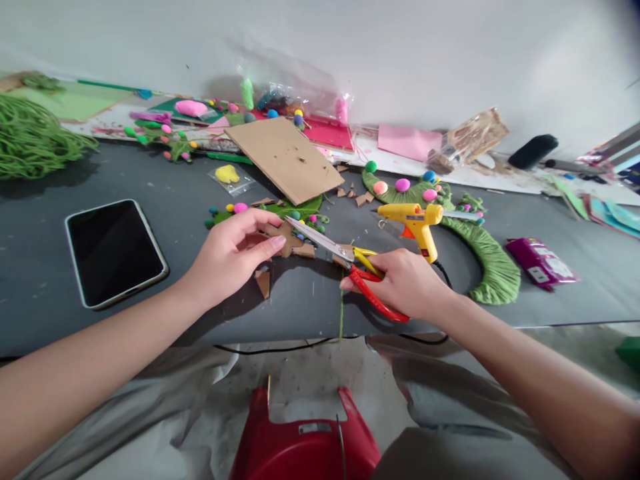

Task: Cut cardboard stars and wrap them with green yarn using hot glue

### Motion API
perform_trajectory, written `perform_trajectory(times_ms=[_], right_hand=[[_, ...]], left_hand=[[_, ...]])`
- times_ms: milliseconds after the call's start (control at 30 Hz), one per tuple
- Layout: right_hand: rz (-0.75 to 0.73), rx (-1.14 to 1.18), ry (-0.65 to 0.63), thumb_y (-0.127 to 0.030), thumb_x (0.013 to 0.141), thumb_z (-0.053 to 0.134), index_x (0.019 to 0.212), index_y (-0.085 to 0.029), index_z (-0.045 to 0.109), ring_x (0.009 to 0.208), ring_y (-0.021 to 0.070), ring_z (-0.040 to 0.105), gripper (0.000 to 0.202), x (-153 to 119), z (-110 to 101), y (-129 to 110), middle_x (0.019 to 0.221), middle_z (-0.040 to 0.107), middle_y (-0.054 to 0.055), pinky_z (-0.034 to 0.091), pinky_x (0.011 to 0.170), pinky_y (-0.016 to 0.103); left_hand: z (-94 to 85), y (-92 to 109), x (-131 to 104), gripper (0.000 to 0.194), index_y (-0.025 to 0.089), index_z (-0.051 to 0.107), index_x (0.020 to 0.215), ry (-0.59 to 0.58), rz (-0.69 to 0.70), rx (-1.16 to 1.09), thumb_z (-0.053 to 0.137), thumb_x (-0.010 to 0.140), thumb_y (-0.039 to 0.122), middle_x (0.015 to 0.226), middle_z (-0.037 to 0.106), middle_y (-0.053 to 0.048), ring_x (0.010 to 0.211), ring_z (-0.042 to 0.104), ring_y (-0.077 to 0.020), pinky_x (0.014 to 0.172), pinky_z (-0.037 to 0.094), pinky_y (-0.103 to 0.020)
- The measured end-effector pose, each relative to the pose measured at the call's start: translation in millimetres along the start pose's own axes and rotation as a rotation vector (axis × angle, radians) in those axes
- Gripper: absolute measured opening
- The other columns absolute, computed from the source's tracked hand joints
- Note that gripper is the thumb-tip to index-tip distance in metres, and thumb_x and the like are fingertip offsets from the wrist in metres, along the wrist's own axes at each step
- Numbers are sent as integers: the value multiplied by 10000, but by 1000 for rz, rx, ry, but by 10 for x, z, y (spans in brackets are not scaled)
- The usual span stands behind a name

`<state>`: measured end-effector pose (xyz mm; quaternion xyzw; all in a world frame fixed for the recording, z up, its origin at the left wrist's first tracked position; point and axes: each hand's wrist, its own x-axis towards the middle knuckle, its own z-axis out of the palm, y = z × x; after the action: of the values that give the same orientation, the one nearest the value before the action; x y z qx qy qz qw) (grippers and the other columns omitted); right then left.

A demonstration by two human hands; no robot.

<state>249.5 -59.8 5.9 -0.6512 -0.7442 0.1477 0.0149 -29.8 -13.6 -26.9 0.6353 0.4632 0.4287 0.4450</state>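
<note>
My left hand (245,250) pinches a small cut piece of brown cardboard (287,241) between thumb and fingers. In my right hand (407,280) are scissors (320,239) with one red and one yellow handle. Their blades point left and their tips reach the cardboard piece. Whether the blades bite into it I cannot tell. Cardboard scraps (263,283) lie on the grey table under and around my hands. Just beyond, a green piece dotted with coloured pompoms (241,208) is partly hidden by my left hand.
A yellow glue gun (413,223) rests beside a green yarn-wrapped ring (493,263) with pompoms. At left are a tablet (116,252) and green yarn (35,137). A cardboard sheet (295,160) lies behind my hands. Right stands a purple packet (541,262); below, a red stool (305,450).
</note>
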Motion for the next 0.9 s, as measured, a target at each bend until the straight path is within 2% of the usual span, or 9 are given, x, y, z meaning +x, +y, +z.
perform_trajectory(times_ms=[200,567,900], right_hand=[[-6,-23,27,-840,817,488,530,-214,393,532,135,372,695,18,27,26,549,473,8,234,552,302],[1,-57,-49,-827,812,501,611,-219,471,538,144,442,640,-28,-52,0,602,558,17,250,542,288],[-15,-104,-63,-852,812,473,597,-222,448,542,156,442,667,-28,-79,-17,601,564,27,247,544,299]], left_hand=[[-1,32,-3,326,212,689,1102,-7,-10,38,776,841,387,933,739,-52,778,713,-196,687,592,-295],[8,57,0,308,217,702,1135,-13,0,-1,745,865,361,953,712,-53,764,690,-184,688,589,-301],[4,25,-8,414,196,593,1150,25,-22,8,784,832,380,1029,703,-73,735,682,-166,638,568,-281]])
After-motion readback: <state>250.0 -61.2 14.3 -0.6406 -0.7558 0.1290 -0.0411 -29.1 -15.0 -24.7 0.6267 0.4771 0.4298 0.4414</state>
